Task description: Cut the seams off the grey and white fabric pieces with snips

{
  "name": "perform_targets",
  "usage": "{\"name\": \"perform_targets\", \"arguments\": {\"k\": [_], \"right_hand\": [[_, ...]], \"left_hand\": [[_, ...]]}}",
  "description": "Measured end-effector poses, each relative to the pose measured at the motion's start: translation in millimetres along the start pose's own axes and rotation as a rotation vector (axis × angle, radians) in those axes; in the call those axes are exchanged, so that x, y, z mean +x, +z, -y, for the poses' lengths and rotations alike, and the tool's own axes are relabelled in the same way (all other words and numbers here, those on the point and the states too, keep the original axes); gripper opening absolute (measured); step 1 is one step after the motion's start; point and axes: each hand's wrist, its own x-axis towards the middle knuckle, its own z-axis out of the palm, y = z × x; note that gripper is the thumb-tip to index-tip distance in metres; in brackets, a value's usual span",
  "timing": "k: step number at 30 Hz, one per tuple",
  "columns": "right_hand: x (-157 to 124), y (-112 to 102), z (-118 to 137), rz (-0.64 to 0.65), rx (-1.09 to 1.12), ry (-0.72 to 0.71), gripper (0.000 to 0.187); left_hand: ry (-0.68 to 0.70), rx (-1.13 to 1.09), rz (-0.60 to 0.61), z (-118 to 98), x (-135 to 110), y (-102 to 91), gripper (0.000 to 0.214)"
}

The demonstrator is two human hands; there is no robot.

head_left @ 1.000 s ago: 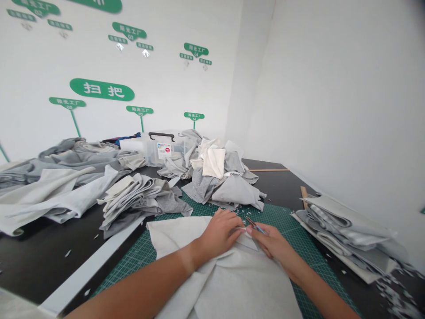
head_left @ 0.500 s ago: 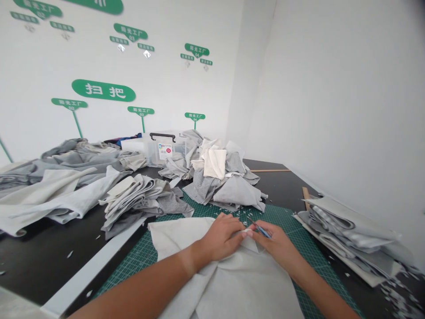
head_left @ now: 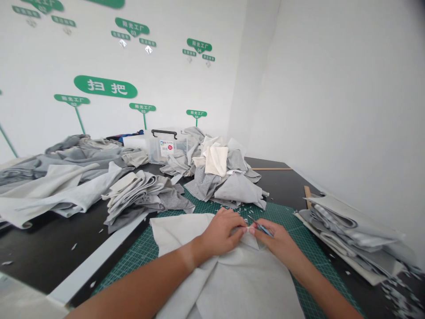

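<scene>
A pale grey cloth sheet (head_left: 229, 283) lies on the green cutting mat (head_left: 285, 217) in front of me. My left hand (head_left: 222, 232) pinches a small fold at the cloth's upper edge between its fingers. Right beside it, my right hand (head_left: 275, 241) grips small blue-handled scissors (head_left: 262, 229), their tips at that fold. The fingertips of both hands nearly touch. The scissor blades are thin and partly hidden by my fingers.
Heaps of grey and cream cloth (head_left: 222, 173) stand beyond the mat, with a folded pile (head_left: 142, 199) to their left. A transparent plastic box (head_left: 166, 148) sits behind them. A stack of cloth (head_left: 348, 235) lies at right by the white wall. Scraps dot the black table (head_left: 43, 252).
My hands stay together at the fold, shifting only slightly. The whole view drifts a little as my head moves.
</scene>
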Motion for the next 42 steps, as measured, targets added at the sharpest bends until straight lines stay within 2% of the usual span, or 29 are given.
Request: {"name": "perform_targets", "arguments": {"k": [6,10,17,21,26,30,37,42], "right_hand": [[-3,1,5,0.026,0.024,0.033,0.042],[-2,0,1,0.01,0.027,-0.013,0.041],[2,-3,-8,-0.027,-0.025,0.002,0.038],[1,-3,-12,-0.044,-0.06,-0.002,0.035],[-5,0,-4,-0.048,-0.117,-0.05,0.031],[-9,1,0,-0.074,-0.187,-0.069,0.029],[-6,4,-12,-0.116,-0.197,-0.094,0.029],[-6,7,-14,-0.127,-0.197,-0.075,0.028]], "left_hand": [[-0.006,0.022,-0.054,-5,0,-3.0,0.019],[-0.006,0.017,-0.073,-5,2,-2.5,0.019],[-0.039,0.005,-0.066,-2,4,-0.4,0.013],[-0.048,-0.036,-0.037,0,3,2.2,0.016],[-0.067,-0.106,-0.024,-1,2,3.9,0.02],[-0.078,-0.133,-0.071,-3,1,5.2,0.016],[-0.142,-0.205,-0.155,0,2,9.1,0.012],[-0.165,-0.244,-0.127,1,2,11.9,0.014]]}}
